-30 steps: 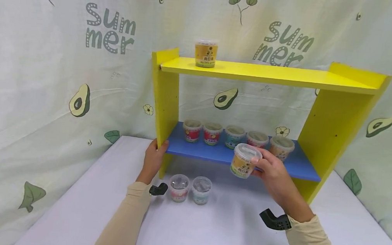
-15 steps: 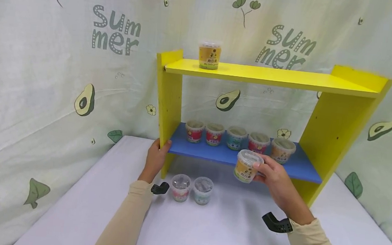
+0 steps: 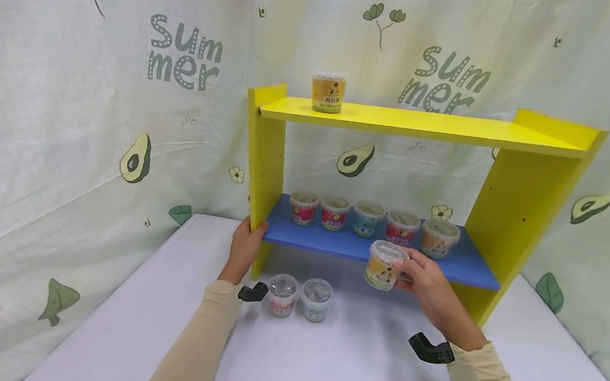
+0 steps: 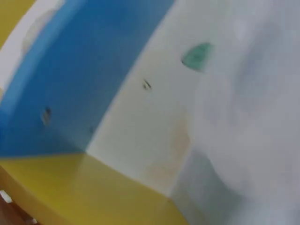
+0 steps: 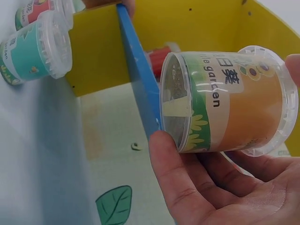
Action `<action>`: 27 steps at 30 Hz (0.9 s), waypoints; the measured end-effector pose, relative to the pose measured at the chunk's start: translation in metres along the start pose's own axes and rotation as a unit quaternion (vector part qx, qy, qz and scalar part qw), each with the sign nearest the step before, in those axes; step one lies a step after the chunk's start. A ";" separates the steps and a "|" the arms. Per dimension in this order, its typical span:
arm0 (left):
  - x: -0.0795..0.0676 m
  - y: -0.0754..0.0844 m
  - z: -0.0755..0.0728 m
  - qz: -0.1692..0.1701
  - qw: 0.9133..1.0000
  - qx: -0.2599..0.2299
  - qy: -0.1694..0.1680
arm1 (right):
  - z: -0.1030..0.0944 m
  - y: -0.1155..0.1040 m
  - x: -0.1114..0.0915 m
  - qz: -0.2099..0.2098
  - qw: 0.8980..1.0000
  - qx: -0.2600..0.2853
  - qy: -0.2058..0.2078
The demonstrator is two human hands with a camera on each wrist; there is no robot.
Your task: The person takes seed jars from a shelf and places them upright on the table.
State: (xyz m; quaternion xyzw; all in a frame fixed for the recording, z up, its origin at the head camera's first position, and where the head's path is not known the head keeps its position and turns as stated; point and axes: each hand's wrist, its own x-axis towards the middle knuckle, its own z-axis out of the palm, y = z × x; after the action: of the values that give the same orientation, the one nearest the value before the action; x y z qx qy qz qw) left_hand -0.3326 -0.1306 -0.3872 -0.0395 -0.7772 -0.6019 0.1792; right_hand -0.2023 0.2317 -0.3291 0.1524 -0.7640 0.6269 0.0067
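My right hand (image 3: 430, 286) holds a small clear lidded plastic cup (image 3: 383, 267) with an orange label, in front of the blue lower board (image 3: 312, 238) of a yellow shelf (image 3: 414, 120). In the right wrist view the cup (image 5: 234, 108) lies sideways across the frame, with fingers (image 5: 173, 173) along its side. At the shelf's left side panel (image 3: 264, 169), my left hand (image 3: 245, 246) grips the edge where the blue board meets it. The left wrist view is blurred and shows blue and yellow boards, no hand.
Several cups stand in a row on the blue board, including a teal one (image 3: 368, 220) and a beige one (image 3: 439, 238). An orange-labelled cup (image 3: 328, 92) sits on the top board. Two cups, pink (image 3: 282, 297) and pale teal (image 3: 316, 302), stand on the white table (image 3: 355, 364).
My right hand has lowered the orange-labelled cup slightly relative to the shelf. The left hand keeps its grip. The head view has shifted a little, with the shelf sitting lower in frame.
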 end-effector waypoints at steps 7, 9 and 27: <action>0.003 0.004 0.001 -0.029 0.999 0.011 -0.016 | -0.004 0.003 0.000 0.020 1.000 -0.007 -0.005; 0.004 0.003 0.000 -0.025 0.999 0.017 -0.017 | -0.004 0.002 0.000 0.015 1.000 -0.014 -0.013; 0.006 -0.005 -0.002 -0.009 1.000 0.011 -0.013 | -0.015 0.012 -0.004 0.022 0.997 -0.039 -0.055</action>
State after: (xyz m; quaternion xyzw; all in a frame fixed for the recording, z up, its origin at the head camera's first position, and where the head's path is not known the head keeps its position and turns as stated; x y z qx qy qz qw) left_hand -0.3392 -0.1348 -0.3892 -0.0387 -0.7864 -0.5944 0.1639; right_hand -0.2039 0.2492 -0.3378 0.1691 -0.7901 0.5876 -0.0434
